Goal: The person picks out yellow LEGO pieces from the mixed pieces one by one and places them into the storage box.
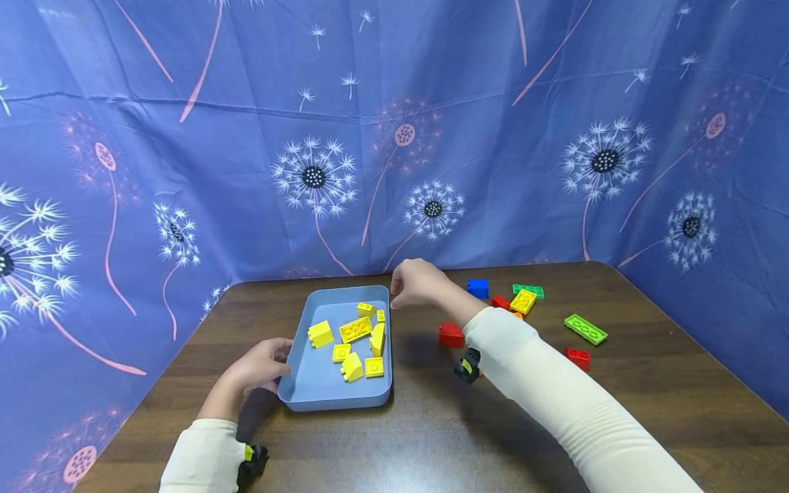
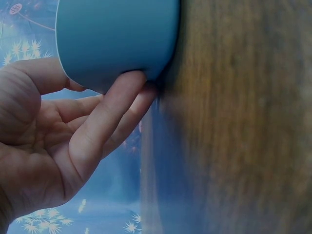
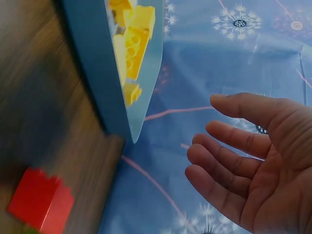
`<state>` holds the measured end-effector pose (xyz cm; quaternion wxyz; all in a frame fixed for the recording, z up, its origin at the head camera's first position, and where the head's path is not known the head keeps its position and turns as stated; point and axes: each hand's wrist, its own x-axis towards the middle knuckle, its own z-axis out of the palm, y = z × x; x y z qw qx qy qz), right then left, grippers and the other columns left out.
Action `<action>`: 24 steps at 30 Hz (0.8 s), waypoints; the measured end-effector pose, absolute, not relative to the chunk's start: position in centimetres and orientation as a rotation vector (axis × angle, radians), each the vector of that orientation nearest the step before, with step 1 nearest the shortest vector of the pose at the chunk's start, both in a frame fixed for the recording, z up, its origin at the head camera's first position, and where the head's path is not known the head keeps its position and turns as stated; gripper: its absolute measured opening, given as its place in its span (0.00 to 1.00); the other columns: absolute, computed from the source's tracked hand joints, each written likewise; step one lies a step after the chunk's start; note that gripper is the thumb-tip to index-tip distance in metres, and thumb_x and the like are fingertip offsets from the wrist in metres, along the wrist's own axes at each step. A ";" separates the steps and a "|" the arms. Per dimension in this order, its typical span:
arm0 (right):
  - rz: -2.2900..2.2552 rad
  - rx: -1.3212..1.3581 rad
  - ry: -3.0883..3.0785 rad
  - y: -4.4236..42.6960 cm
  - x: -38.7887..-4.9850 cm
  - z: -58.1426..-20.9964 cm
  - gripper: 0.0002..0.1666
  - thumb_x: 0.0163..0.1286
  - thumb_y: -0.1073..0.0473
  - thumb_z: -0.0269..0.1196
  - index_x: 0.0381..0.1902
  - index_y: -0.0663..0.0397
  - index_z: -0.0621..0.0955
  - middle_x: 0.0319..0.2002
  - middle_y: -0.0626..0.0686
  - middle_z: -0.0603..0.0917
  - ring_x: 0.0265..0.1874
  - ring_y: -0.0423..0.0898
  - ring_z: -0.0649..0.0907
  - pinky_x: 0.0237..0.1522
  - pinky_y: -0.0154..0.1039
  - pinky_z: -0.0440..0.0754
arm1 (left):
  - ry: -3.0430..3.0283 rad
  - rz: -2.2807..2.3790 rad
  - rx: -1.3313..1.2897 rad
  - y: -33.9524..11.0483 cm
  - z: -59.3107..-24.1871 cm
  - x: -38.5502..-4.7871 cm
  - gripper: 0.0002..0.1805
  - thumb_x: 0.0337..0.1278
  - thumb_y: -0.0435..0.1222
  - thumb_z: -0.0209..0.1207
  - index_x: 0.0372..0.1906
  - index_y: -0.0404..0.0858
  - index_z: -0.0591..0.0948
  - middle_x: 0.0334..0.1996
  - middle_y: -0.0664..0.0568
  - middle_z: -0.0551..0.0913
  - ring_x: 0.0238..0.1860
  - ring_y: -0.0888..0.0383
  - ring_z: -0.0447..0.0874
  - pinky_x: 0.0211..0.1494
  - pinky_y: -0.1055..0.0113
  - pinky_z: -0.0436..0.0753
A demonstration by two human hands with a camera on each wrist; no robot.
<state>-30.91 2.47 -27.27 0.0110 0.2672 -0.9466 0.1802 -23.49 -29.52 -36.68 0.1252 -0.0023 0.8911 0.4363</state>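
A blue-grey tray (image 1: 333,394) holds several yellow toy bricks (image 1: 355,330) of different shapes, lying loose inside. My left hand (image 1: 261,363) grips the tray's left side near its front corner; the left wrist view has the fingers (image 2: 109,109) against the outer wall. Over the tray's right rim, toward the back, hovers my right hand (image 1: 418,282). Its fingers are loosely bent with nothing between them, as the right wrist view confirms, and they stand apart from the tray wall (image 3: 92,63).
Right of the tray lie a red brick (image 1: 451,335), a blue brick (image 1: 477,288), a yellow brick (image 1: 523,301), a green plate (image 1: 528,291), a light green plate (image 1: 585,329) and another red brick (image 1: 578,358). Part of this group is behind the right arm. A blue patterned cloth (image 1: 382,137) hangs behind the table.
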 end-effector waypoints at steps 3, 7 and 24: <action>0.572 0.824 -2.954 4.2 -30.9 -27.4 0.11 0.52 0.55 0.74 0.32 0.53 0.86 0.31 0.46 0.84 0.34 0.45 0.81 0.40 0.42 0.82 | 2.596 1.263 -0.020 -29.5 -36.5 -23.6 0.30 0.54 0.21 0.56 0.64 0.21 0.66 0.51 0.32 0.77 0.46 0.42 0.81 0.33 0.53 0.87; 0.587 0.794 -2.958 6.6 -31.0 -27.8 0.12 0.53 0.56 0.73 0.34 0.55 0.86 0.32 0.47 0.85 0.36 0.47 0.82 0.41 0.44 0.82 | 2.594 1.256 -0.016 -29.4 -36.4 -23.7 0.30 0.55 0.22 0.56 0.65 0.21 0.65 0.51 0.32 0.77 0.46 0.43 0.82 0.33 0.53 0.87; 0.663 0.543 -3.008 14.5 -32.8 -29.5 0.11 0.56 0.56 0.72 0.33 0.57 0.85 0.29 0.50 0.85 0.24 0.46 0.81 0.31 0.42 0.82 | 2.609 1.262 0.001 -29.6 -36.8 -23.6 0.31 0.53 0.21 0.56 0.65 0.21 0.64 0.52 0.29 0.76 0.45 0.43 0.82 0.32 0.53 0.87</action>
